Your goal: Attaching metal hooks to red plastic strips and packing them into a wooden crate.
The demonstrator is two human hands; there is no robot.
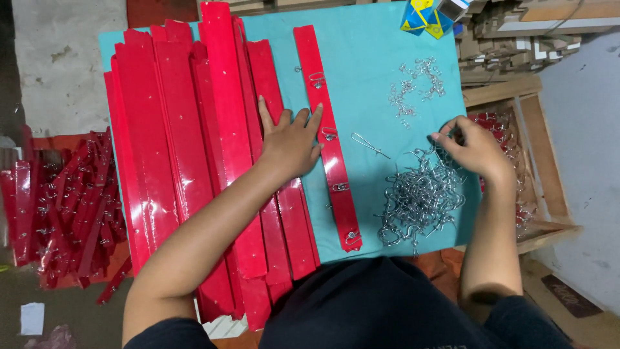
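On the teal board (pixel 374 77), left hand (pixel 292 139) lies flat-fingered on red strips (pixel 194 142); right hand (pixel 475 145) pinches hooks (pixel 420 194).

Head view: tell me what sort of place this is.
Probably a small workshop for hand assembly. A stack of red strips lies on a teal work board, a heap of metal hooks sits by the right hand, and finished strips with hooks are piled on the floor.

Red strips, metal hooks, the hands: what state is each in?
Single red strip: flat on the teal board, several hooks fitted.
Stacked red strips: overlapping, left of it.
Hook pile: loose, tangled.
Left hand: pressing flat on strips.
Right hand: fingers pinched at the pile.
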